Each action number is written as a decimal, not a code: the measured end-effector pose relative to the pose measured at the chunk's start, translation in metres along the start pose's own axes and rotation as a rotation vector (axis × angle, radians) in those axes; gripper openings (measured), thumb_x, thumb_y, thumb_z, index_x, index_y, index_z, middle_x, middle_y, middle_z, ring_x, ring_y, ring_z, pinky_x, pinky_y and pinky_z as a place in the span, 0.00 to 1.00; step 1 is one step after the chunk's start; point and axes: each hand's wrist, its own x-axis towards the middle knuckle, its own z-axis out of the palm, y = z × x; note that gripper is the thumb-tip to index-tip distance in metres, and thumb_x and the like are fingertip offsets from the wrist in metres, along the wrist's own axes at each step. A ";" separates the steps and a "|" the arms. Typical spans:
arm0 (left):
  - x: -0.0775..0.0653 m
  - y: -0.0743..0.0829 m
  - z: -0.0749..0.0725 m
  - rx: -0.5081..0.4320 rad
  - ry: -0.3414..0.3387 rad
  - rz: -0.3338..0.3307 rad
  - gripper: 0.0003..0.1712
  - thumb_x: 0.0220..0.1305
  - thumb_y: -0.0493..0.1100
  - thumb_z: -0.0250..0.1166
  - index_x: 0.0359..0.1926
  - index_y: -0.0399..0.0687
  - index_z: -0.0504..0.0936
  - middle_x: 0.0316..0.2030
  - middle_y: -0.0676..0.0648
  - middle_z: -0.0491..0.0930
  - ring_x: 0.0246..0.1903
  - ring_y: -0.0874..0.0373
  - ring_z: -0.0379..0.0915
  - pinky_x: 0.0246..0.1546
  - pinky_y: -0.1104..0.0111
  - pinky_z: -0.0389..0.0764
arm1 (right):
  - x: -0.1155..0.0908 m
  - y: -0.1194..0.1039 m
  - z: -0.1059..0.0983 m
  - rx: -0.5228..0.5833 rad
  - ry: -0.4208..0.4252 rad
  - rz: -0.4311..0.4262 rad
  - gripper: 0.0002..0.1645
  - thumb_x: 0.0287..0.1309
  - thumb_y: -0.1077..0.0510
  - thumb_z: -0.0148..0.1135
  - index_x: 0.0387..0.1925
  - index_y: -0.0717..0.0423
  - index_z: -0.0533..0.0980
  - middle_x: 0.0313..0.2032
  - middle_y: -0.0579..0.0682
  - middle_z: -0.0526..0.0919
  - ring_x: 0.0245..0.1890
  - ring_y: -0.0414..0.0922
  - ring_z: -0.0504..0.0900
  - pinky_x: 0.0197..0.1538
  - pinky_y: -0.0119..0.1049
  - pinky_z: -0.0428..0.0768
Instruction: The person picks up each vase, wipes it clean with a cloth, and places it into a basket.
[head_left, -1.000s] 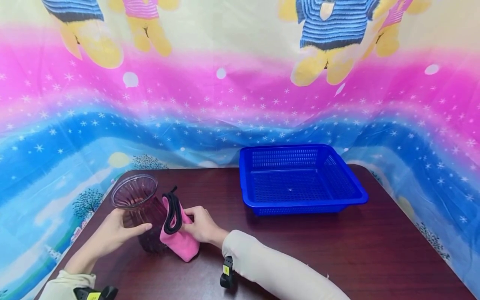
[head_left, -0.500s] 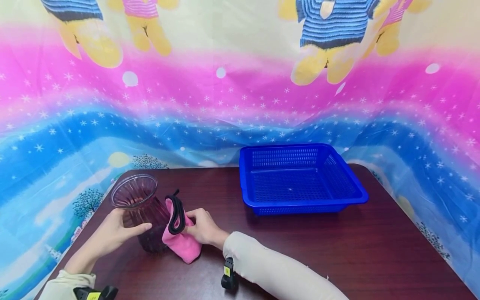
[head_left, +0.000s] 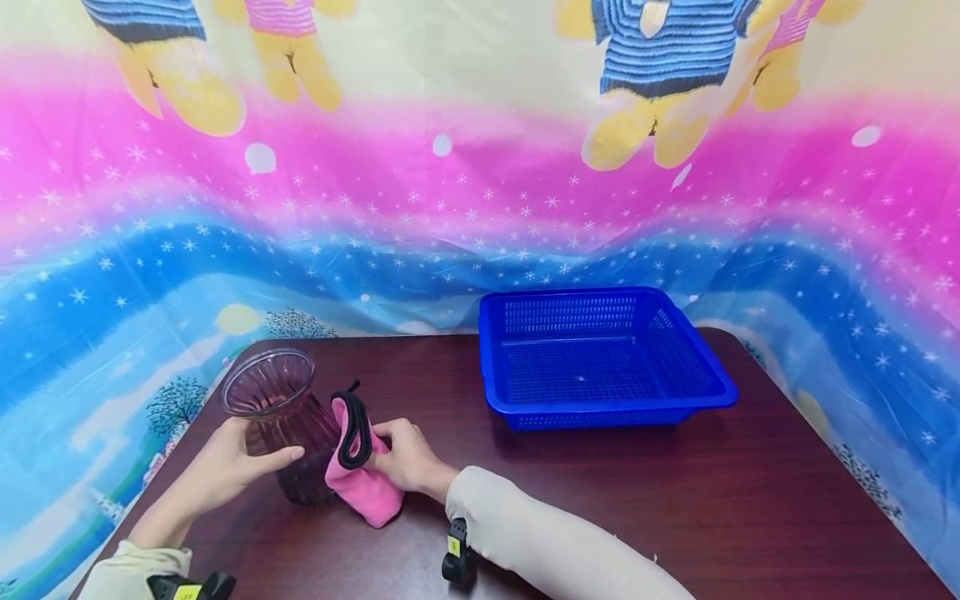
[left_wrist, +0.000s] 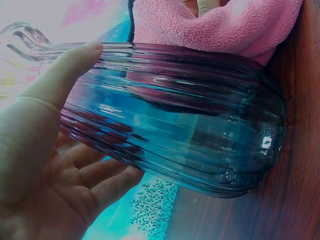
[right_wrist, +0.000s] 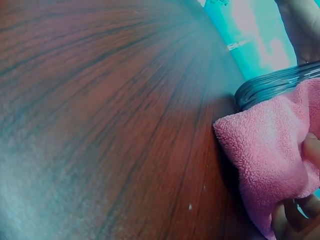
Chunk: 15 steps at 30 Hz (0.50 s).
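Observation:
A ribbed, purple-tinted glass vase (head_left: pixel 300 425) with a flared rim stands at the left of the table. My left hand (head_left: pixel 225 458) grips it below the rim, thumb on the near side and fingers behind. Folded pink cloth (head_left: pixel 369 493) with black edging is held by my right hand (head_left: pixel 408 457) against the vase's right side. In the left wrist view the fluffy cloth (left_wrist: pixel 200 25) lies along the glass body (left_wrist: pixel 200 130). The right wrist view has the right fingers (right_wrist: pixel 312 150) pressing into the cloth's folds, with the vase base behind it.
A blue plastic basket (head_left: pixel 495 410) with perforated walls stands at the back right of the dark wooden table (head_left: pixel 637 500). A patterned curtain (head_left: pixel 420 192) hangs close behind the table and along both sides. Both wrists carry black straps.
The right hand and pink cloth have shifted slightly right and down along the vase, mostly in the first half second. The left hand and vase have stayed in place.

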 end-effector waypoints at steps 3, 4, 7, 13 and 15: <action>0.000 0.001 0.000 -0.010 -0.002 0.002 0.40 0.54 0.48 0.73 0.64 0.43 0.67 0.57 0.37 0.77 0.49 0.91 0.58 0.46 0.81 0.72 | -0.001 -0.001 0.000 0.009 0.004 0.005 0.10 0.51 0.55 0.69 0.38 0.50 0.85 0.29 0.42 0.86 0.27 0.29 0.73 0.31 0.19 0.72; 0.000 0.001 0.000 -0.013 -0.003 0.001 0.39 0.54 0.48 0.73 0.64 0.43 0.67 0.57 0.37 0.77 0.48 0.91 0.59 0.46 0.81 0.73 | -0.001 -0.001 0.000 0.011 0.007 0.005 0.10 0.51 0.54 0.69 0.38 0.49 0.85 0.28 0.42 0.86 0.28 0.29 0.73 0.31 0.19 0.72; 0.000 0.002 0.000 -0.027 -0.013 0.002 0.39 0.55 0.47 0.73 0.64 0.43 0.67 0.57 0.37 0.77 0.48 0.90 0.61 0.45 0.79 0.75 | -0.001 -0.003 -0.001 0.019 0.010 0.012 0.09 0.52 0.54 0.69 0.37 0.48 0.85 0.28 0.42 0.85 0.27 0.29 0.73 0.31 0.19 0.72; 0.000 -0.001 0.001 -0.019 -0.024 -0.006 0.38 0.55 0.48 0.72 0.64 0.42 0.67 0.57 0.38 0.77 0.47 0.90 0.61 0.45 0.78 0.77 | -0.001 -0.010 -0.004 0.036 0.008 0.024 0.07 0.52 0.52 0.70 0.35 0.46 0.85 0.24 0.39 0.82 0.25 0.28 0.72 0.29 0.20 0.71; 0.000 -0.001 0.002 -0.006 -0.023 -0.014 0.38 0.55 0.49 0.72 0.64 0.43 0.67 0.57 0.38 0.77 0.47 0.90 0.60 0.46 0.78 0.75 | -0.001 -0.012 -0.004 0.047 0.009 0.028 0.08 0.52 0.52 0.70 0.35 0.46 0.85 0.23 0.39 0.82 0.26 0.29 0.72 0.29 0.20 0.71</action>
